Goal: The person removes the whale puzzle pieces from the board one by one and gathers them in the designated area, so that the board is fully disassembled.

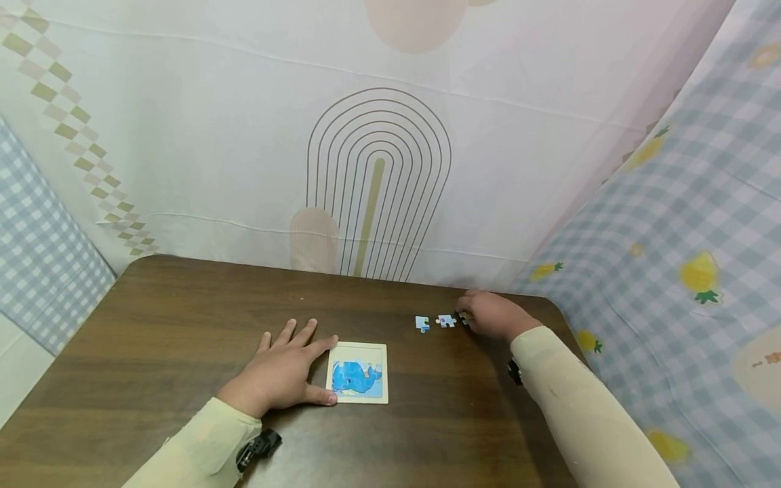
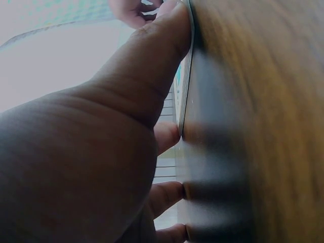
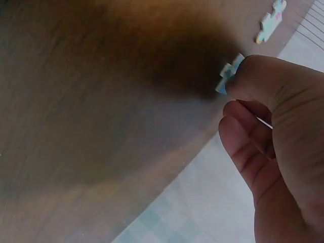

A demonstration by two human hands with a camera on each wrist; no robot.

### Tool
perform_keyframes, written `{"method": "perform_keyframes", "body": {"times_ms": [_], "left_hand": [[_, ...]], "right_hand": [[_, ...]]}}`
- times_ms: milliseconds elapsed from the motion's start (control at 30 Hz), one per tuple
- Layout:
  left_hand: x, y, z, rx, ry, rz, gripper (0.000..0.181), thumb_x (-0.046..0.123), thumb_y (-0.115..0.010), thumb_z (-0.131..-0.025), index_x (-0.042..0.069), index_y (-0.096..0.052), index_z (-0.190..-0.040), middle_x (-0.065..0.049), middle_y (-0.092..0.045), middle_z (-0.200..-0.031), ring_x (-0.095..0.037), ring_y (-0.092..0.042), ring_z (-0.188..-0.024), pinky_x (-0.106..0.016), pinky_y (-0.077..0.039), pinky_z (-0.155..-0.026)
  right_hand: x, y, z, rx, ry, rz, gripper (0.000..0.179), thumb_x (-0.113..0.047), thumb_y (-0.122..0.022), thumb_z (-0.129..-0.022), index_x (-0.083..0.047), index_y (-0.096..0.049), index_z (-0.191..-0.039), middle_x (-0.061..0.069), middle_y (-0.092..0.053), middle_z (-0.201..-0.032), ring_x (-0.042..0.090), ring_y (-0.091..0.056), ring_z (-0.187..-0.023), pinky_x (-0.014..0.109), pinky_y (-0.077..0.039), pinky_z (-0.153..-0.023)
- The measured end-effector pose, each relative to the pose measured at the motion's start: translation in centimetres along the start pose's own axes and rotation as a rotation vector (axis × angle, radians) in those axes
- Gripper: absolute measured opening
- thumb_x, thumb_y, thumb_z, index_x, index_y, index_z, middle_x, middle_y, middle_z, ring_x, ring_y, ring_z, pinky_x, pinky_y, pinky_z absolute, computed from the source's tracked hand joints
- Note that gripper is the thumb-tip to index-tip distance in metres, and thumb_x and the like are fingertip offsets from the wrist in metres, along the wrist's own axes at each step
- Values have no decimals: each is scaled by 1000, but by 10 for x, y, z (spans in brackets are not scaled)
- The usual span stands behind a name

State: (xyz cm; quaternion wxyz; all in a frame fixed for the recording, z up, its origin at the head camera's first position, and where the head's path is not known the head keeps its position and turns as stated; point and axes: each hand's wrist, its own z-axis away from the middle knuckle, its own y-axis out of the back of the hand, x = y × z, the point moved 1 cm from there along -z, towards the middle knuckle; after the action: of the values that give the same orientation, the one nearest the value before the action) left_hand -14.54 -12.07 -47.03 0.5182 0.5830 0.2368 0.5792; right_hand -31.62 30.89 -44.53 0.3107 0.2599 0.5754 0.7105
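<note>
A square puzzle tray [image 1: 386, 373] with a pale border and a blue whale picture lies flat on the table. My left hand [image 1: 277, 376] is spread at its left side, with the thumb [image 2: 162, 33] and index finger touching the tray's edge and the other fingertips on the table. Farther right, my right hand [image 1: 495, 314] pinches a light-blue jigsaw piece [image 3: 229, 75] at the table's surface, its thumb covering part of it. Two more jigsaw pieces lie to the left of that hand: a blue one [image 1: 422, 323] and a pale one with a pink mark [image 1: 446, 320].
The brown wooden table [image 1: 183, 325] ends just beyond the right hand at its far edge. A white patterned cloth [image 1: 244, 135] hangs behind it, and a checked cloth [image 1: 665, 257] hangs along the right side.
</note>
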Motion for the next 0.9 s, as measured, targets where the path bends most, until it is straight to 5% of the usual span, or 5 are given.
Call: {"method": "perform_keyframes", "body": {"times_ms": [300, 600, 900], "left_hand": [[0, 0, -2, -7, 0, -1, 111, 81, -85, -81, 36, -45, -174, -19, -23, -188, -60, -13, -171, -90, -14, -127], [-3, 0, -3, 0, 3, -5, 110, 82, -84, -81, 36, -45, -174, -19, -23, -188, -60, -13, -171, -90, -14, -126], [-2, -1, -1, -6, 10, -4, 109, 81, -85, -82, 36, -45, -174, -18, -22, -188, -58, -12, -172, -90, -14, -127]], "right_hand": [[-10, 27, 3, 94, -48, -78, 23, -8, -78, -101, -8, -80, -124, 9, -79, -122, 30, -76, -113, 52, -64, -96], [-77, 57, -18, 159, -31, -205, 32, -24, -76, -105, -4, -79, -130, 7, -81, -114, 20, -74, -103, 48, -63, -95], [-141, 53, -33, 129, 36, -345, 29, -24, -79, -105, -8, -81, -130, -2, -80, -112, 8, -71, -97, 34, -64, -90]]}}
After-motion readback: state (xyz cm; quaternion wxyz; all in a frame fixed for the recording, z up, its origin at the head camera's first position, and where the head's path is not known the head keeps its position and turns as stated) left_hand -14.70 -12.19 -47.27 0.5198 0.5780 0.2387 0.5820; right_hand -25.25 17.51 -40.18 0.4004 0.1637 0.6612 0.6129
